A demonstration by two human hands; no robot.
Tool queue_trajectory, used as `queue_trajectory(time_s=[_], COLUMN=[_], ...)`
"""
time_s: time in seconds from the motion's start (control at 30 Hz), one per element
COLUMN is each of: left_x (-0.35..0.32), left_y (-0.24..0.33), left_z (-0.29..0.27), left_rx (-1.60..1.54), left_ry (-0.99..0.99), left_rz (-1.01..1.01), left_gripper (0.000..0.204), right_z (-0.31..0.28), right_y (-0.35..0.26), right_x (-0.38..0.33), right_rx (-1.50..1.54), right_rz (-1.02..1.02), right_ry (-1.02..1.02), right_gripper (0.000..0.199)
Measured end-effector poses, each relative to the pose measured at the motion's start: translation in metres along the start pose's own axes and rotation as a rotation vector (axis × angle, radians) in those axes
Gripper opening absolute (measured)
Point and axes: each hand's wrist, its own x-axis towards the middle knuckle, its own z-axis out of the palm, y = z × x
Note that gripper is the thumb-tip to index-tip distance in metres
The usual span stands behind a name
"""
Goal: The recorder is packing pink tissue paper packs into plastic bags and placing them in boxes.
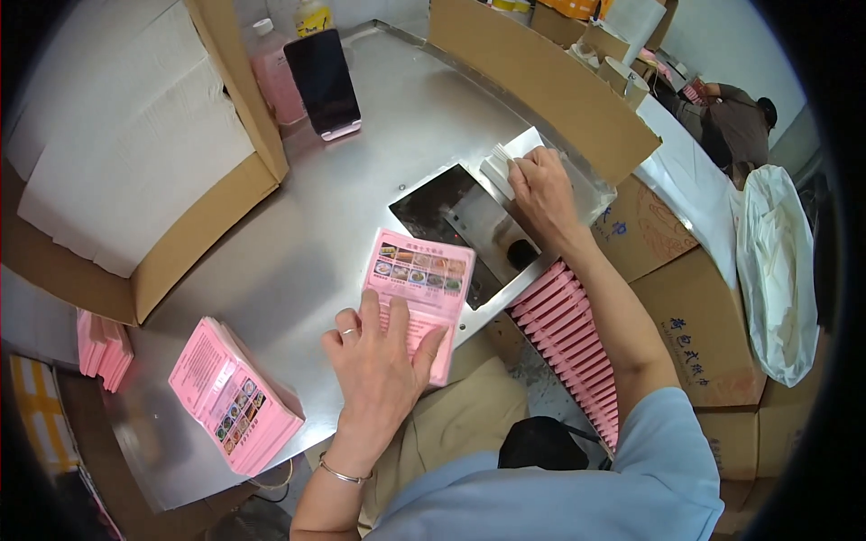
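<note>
My left hand, with a ring and a bangle, lies with its fingers spread on a flat pink printed packet with small food pictures. That packet rests at the near edge of the metal table, beside a rectangular opening. Beyond the opening, my right hand is closed, pinching the edge of some folded white tissues. The fingers partly hide the tissues. To the left of my left hand, a stack of similar pink packets sits on the table.
A cardboard box of white tissue sheets stands at the left. A phone on a stand and bottles are behind. A cardboard strip borders the far right. Below my right arm runs a row of pink packets. Another person bends over farther off.
</note>
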Motion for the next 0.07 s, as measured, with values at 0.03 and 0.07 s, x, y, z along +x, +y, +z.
queue_trajectory(time_s=[0.03,0.07], left_x=[-0.0004,0.0015], left_y=[-0.0004,-0.0007], left_z=[0.0018,0.0039], left_rx=[-0.043,-0.087], left_ry=[-0.045,-0.087], left_rz=[-0.002,-0.004], left_gripper=[0.060,0.059], right_z=[-0.0011,-0.0018], right_y=[0.0008,0.0035], right_x=[-0.0011,-0.0011], right_rx=[0.008,0.015], right_rz=[-0.010,-0.022], right_ry=[0.003,0.007], right_gripper=[0.017,0.018])
